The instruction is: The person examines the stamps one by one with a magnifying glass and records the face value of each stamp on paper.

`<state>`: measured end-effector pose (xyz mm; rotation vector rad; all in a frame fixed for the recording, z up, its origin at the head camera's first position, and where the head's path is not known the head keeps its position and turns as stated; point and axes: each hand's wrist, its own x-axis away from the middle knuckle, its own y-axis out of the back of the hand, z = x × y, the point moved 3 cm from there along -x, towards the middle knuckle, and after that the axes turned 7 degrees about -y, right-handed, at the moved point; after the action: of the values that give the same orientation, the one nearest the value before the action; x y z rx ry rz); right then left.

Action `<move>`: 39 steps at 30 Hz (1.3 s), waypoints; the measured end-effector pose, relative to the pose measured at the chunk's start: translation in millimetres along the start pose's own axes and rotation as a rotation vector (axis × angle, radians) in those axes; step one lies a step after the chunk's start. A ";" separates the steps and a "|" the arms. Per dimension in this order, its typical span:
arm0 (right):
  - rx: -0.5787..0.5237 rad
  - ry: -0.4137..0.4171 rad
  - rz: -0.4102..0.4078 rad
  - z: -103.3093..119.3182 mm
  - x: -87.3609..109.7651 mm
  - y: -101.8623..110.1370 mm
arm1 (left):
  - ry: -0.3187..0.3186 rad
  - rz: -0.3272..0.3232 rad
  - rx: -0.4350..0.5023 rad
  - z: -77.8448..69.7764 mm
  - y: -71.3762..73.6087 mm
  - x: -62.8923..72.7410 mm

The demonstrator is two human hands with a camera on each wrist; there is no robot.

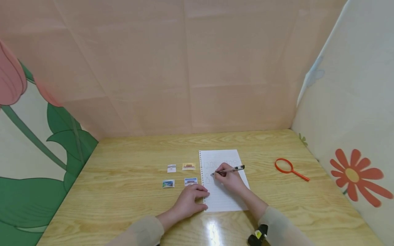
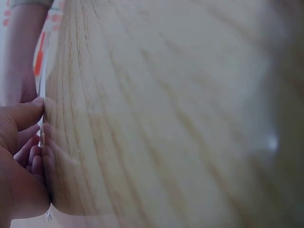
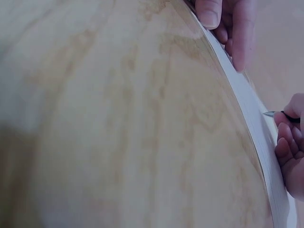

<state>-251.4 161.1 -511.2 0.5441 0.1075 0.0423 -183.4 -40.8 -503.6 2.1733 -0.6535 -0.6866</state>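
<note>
A sheet of lined paper (image 1: 226, 201) with punched holes along its left edge lies on the table, bearing faint outlined marks near its top. My right hand (image 1: 231, 179) pinches a pen (image 1: 238, 168), its tip at the paper's upper left part. The pen tip (image 3: 269, 113) also shows in the right wrist view. My left hand (image 1: 191, 200) rests at the sheet's lower left edge, thumb and fingertips touching it. Just beyond that hand lies a small stamp-like picture (image 1: 191, 181), partly covered by the fingers.
Other small stamp-like pictures lie left of the paper: a pale one (image 1: 171, 168), a yellowish one (image 1: 188, 166) and a blue-green one (image 1: 168, 183). A red magnifying glass (image 1: 292, 171) lies to the right on the wooden table (image 1: 123, 191). Walls border the back and sides.
</note>
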 end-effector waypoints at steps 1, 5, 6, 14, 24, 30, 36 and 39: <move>0.007 -0.001 0.000 0.1 -0.3 -0.2 | 0.002 0.001 0.000 -0.1 0.1 0.0; 0.036 0.001 0.015 1.0 0.2 -0.1 | 0.004 -0.001 0.000 -0.1 0.0 0.1; 0.044 0.000 0.022 1.3 0.7 0.1 | 0.003 0.000 0.000 0.0 -0.1 0.0; 0.088 0.005 0.084 1.8 6.7 1.2 | 0.017 0.009 0.005 -0.4 0.7 -0.3; 0.073 0.020 0.101 0.0 14.5 5.6 | 0.028 0.013 0.011 -0.8 1.4 -0.5; 0.066 0.016 0.077 -4.7 10.0 9.0 | 0.026 0.011 0.012 -0.9 1.3 -0.2; 0.050 0.009 0.054 -3.7 3.1 9.6 | 0.018 0.012 0.009 -0.8 1.5 -0.2; 0.059 0.009 0.035 -3.4 -0.5 8.8 | 0.011 0.011 0.004 -0.9 1.5 -0.5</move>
<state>-252.5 170.3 -509.4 0.6046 0.1081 0.0758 -183.5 -40.9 -501.7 2.1739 -0.6604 -0.6674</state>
